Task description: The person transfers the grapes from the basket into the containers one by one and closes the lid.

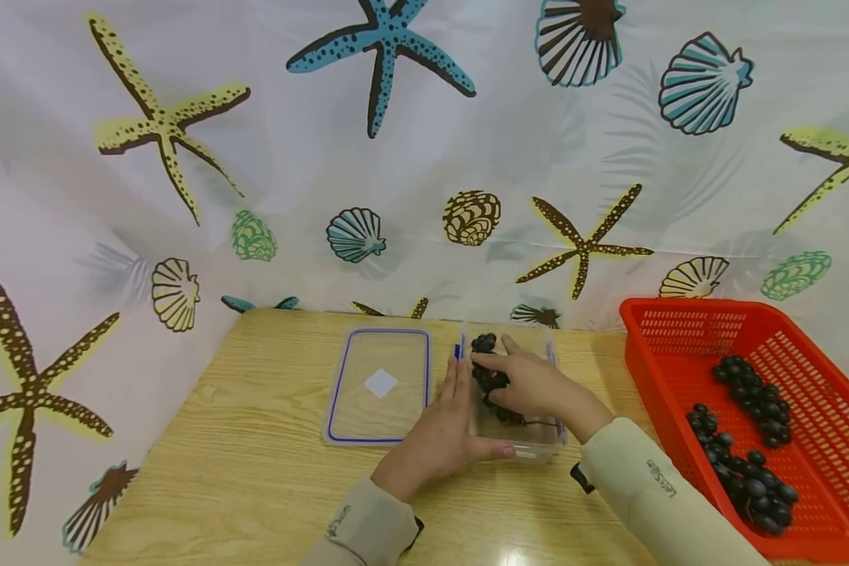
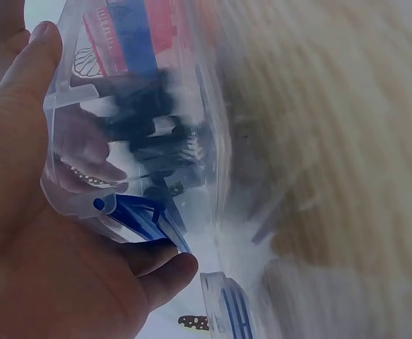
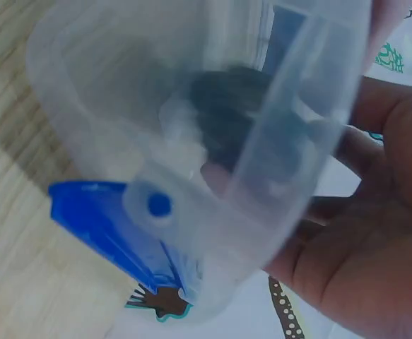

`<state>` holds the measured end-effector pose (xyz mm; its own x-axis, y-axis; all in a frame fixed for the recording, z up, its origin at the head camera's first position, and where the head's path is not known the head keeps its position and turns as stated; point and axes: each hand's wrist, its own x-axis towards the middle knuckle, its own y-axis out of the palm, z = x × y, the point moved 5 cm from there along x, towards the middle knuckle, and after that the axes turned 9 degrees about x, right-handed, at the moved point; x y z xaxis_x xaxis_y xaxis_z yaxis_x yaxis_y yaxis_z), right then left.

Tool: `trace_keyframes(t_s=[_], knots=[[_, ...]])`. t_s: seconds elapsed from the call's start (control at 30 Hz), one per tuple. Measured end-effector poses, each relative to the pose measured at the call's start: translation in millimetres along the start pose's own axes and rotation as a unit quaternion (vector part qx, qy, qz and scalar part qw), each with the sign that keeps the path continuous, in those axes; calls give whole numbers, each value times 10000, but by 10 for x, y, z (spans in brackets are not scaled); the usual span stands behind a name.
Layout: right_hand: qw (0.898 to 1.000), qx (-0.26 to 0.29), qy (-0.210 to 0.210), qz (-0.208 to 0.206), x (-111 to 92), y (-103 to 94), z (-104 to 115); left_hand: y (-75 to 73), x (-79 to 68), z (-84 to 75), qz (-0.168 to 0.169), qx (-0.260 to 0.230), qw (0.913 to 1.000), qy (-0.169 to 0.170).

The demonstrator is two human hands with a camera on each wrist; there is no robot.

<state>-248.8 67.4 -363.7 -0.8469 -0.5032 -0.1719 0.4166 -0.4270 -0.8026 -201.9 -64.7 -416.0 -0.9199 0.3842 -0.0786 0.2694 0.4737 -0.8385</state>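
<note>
A clear plastic container (image 1: 534,452) with blue clips stands on the table, a bunch of dark grapes (image 1: 484,376) lying along its left side. My left hand (image 1: 442,432) rests against the container's near left corner, fingers straight along the left wall and thumb stretched across the front. In the left wrist view, its fingertips are beside a blue clip (image 2: 145,222). My right hand (image 1: 538,385) reaches in over the right wall, its fingers and thumb holding the grapes. The grapes (image 3: 227,113) look blurred through the plastic in the right wrist view.
A clear lid (image 1: 380,413) with a blue seal lies flat left of the container. At the right is a red basket (image 1: 644,377) with two bunches of grapes (image 1: 753,401) in it. A patterned cloth (image 1: 424,173) hangs behind the wooden table (image 1: 233,456).
</note>
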Motion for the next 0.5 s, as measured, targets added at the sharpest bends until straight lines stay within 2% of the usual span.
trace_keyframes(t_s=[0.13, 0.3, 0.43, 0.5], knots=[[9995, 319, 37, -69, 15, -7, -38, 3, -4, -18, 25, 5, 10000, -27], [9987, 204, 405, -227, 5, -22, -95, -4, -7, -35, -37, 90, 10000, 10], [9973, 323, 645, 101, 11, 43, -113, 4, -5, -33, -61, 92, 9999, 32], [9937, 752, 765, 335, 18, 90, -122, 9, -8, -32, -55, 76, 10000, 23]])
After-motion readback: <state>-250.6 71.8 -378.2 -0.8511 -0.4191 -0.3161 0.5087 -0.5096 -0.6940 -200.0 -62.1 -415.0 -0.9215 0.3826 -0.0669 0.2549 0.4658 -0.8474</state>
